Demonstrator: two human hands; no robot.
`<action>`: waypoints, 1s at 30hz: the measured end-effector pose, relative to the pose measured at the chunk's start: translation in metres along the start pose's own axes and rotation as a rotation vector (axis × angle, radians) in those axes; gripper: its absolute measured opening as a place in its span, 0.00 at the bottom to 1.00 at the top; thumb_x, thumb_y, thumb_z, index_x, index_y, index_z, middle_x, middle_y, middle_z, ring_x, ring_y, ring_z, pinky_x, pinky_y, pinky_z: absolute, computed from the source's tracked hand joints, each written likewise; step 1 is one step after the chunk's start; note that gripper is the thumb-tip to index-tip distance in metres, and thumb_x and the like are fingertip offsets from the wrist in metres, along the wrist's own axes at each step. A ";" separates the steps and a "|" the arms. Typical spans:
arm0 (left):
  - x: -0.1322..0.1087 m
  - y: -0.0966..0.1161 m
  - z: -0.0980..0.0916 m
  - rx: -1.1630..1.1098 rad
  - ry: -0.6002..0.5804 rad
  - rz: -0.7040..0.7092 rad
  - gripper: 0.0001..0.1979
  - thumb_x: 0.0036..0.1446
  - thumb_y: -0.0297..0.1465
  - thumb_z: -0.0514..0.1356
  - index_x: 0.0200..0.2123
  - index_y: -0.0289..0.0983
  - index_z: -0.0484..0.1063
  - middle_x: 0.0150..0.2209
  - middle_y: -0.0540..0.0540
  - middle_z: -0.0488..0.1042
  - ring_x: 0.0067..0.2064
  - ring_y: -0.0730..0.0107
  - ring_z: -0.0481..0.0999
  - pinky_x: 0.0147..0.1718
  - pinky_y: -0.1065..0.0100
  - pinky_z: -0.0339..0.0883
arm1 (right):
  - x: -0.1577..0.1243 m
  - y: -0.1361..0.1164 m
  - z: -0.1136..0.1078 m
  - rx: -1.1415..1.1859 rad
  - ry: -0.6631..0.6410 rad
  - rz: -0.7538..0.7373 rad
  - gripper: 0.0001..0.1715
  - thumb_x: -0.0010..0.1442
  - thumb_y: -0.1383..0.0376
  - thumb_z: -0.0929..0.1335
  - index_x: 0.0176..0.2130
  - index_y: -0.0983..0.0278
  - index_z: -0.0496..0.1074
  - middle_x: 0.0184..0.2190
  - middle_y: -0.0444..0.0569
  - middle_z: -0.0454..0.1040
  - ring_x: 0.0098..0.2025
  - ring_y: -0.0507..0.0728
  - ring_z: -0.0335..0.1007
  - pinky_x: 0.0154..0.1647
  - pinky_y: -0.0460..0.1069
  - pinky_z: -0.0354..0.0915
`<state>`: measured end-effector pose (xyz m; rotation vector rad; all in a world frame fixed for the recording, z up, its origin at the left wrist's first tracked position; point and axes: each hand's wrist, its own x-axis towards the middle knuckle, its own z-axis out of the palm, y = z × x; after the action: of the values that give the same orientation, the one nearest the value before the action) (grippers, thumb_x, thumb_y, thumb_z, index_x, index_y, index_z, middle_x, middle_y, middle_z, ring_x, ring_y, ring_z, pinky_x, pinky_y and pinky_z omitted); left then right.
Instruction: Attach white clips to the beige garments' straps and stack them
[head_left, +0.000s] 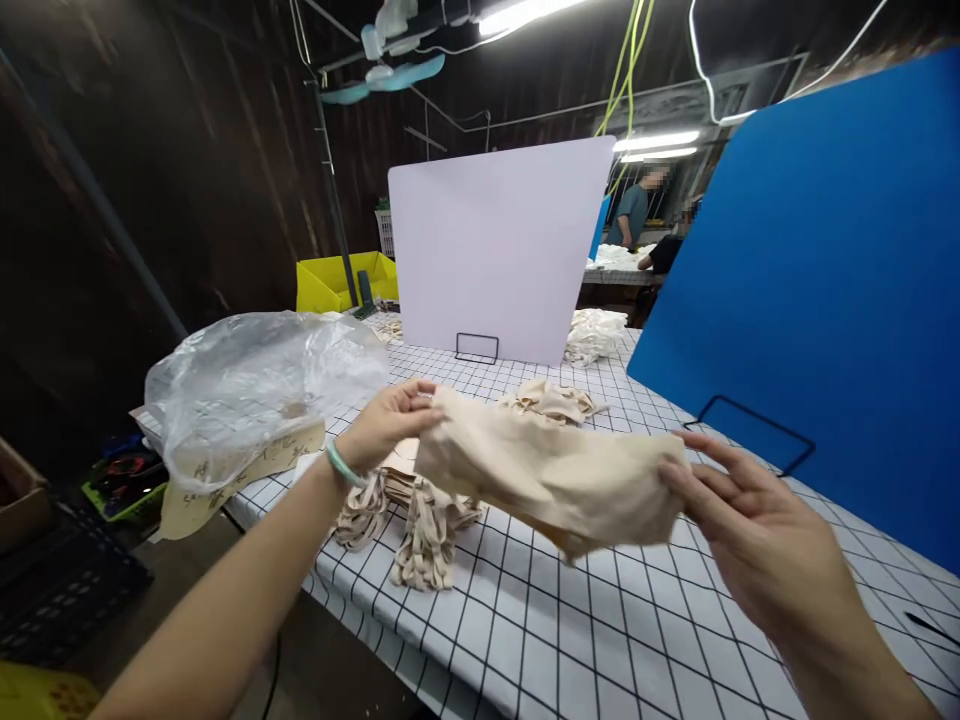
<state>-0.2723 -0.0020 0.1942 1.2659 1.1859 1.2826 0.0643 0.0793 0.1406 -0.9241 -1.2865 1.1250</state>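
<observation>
A soft beige cloth garment [555, 465], shaped like a wide band, is stretched in the air above the table. My left hand [401, 415], with a pale green bangle on its wrist, pinches one end of it. At the other end my right hand [739, 490] grips the cloth between thumb and fingers. Below and behind the garment lies a stack of beige pieces [401, 470] with bundled beige straps [426, 545] hanging loose from it. Farther back is a crumpled beige cloth pile [551, 400], partly hidden by the garment.
A grid-patterned cloth [517, 610] covers the table. Clear plastic bag [262, 375] and brown paper [225, 480] lie at the left. A white panel [502, 250] and a blue panel [817, 290] stand on it. Behind are a yellow bin [322, 285] and two people [631, 215].
</observation>
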 end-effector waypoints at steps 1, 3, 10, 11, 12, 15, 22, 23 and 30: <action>-0.004 0.015 -0.017 0.015 0.061 0.011 0.21 0.49 0.30 0.70 0.46 0.33 0.69 0.36 0.45 0.78 0.36 0.71 0.79 0.34 0.70 0.74 | 0.005 -0.008 0.018 0.042 -0.037 0.011 0.33 0.46 0.53 0.78 0.50 0.57 0.76 0.33 0.49 0.80 0.35 0.59 0.77 0.37 0.52 0.77; -0.016 0.040 -0.046 0.043 0.171 0.010 0.23 0.45 0.27 0.72 0.45 0.33 0.71 0.35 0.47 0.78 0.34 0.73 0.78 0.33 0.72 0.75 | 0.009 -0.019 0.050 0.131 -0.107 0.042 0.33 0.45 0.53 0.79 0.50 0.57 0.75 0.34 0.47 0.80 0.34 0.57 0.76 0.36 0.51 0.76; -0.043 0.041 -0.119 0.127 0.242 -0.199 0.26 0.45 0.29 0.72 0.49 0.35 0.72 0.41 0.42 0.79 0.38 0.66 0.80 0.34 0.69 0.76 | 0.010 0.008 0.126 0.214 -0.295 0.240 0.36 0.43 0.55 0.80 0.49 0.60 0.72 0.36 0.48 0.80 0.37 0.58 0.77 0.32 0.48 0.74; -0.037 0.028 -0.127 0.130 0.244 -0.251 0.26 0.45 0.29 0.72 0.49 0.34 0.72 0.41 0.42 0.79 0.38 0.66 0.80 0.35 0.69 0.76 | 0.013 0.022 0.136 0.192 -0.308 0.270 0.37 0.43 0.54 0.80 0.50 0.60 0.72 0.36 0.49 0.80 0.38 0.58 0.77 0.32 0.49 0.73; -0.030 0.011 -0.134 0.133 0.258 -0.301 0.25 0.44 0.28 0.72 0.48 0.34 0.72 0.41 0.42 0.79 0.38 0.67 0.79 0.35 0.68 0.75 | 0.016 0.038 0.145 0.152 -0.314 0.285 0.37 0.44 0.52 0.79 0.50 0.61 0.71 0.36 0.49 0.80 0.37 0.59 0.77 0.32 0.50 0.73; -0.001 -0.047 -0.150 0.170 0.371 -0.410 0.23 0.42 0.26 0.71 0.44 0.32 0.72 0.31 0.47 0.77 0.31 0.72 0.77 0.33 0.71 0.73 | 0.028 0.091 0.169 -0.029 -0.303 0.274 0.35 0.46 0.49 0.75 0.48 0.64 0.69 0.30 0.48 0.78 0.32 0.58 0.75 0.29 0.51 0.70; 0.041 -0.124 -0.165 0.302 0.416 -0.449 0.18 0.39 0.23 0.67 0.37 0.32 0.72 0.21 0.54 0.69 0.25 0.73 0.71 0.27 0.71 0.68 | 0.029 0.149 0.175 -0.234 -0.275 0.241 0.26 0.49 0.52 0.70 0.44 0.63 0.71 0.29 0.47 0.77 0.29 0.57 0.72 0.29 0.50 0.66; 0.045 -0.125 -0.167 0.330 0.433 -0.425 0.17 0.40 0.23 0.66 0.38 0.32 0.72 0.21 0.55 0.68 0.24 0.74 0.71 0.26 0.72 0.67 | 0.029 0.149 0.174 -0.259 -0.266 0.226 0.26 0.50 0.52 0.69 0.45 0.63 0.71 0.30 0.47 0.77 0.30 0.57 0.73 0.30 0.50 0.66; 0.068 -0.133 -0.175 0.597 0.492 -0.335 0.13 0.43 0.23 0.65 0.36 0.32 0.73 0.26 0.50 0.74 0.28 0.71 0.73 0.31 0.70 0.68 | 0.041 0.155 0.189 -0.468 -0.150 0.155 0.20 0.51 0.57 0.66 0.43 0.63 0.70 0.35 0.51 0.75 0.35 0.60 0.70 0.40 0.54 0.64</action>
<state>-0.4497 0.0738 0.0687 1.1029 2.1518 1.0463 -0.1427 0.1399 0.0180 -1.3210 -1.6645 1.0436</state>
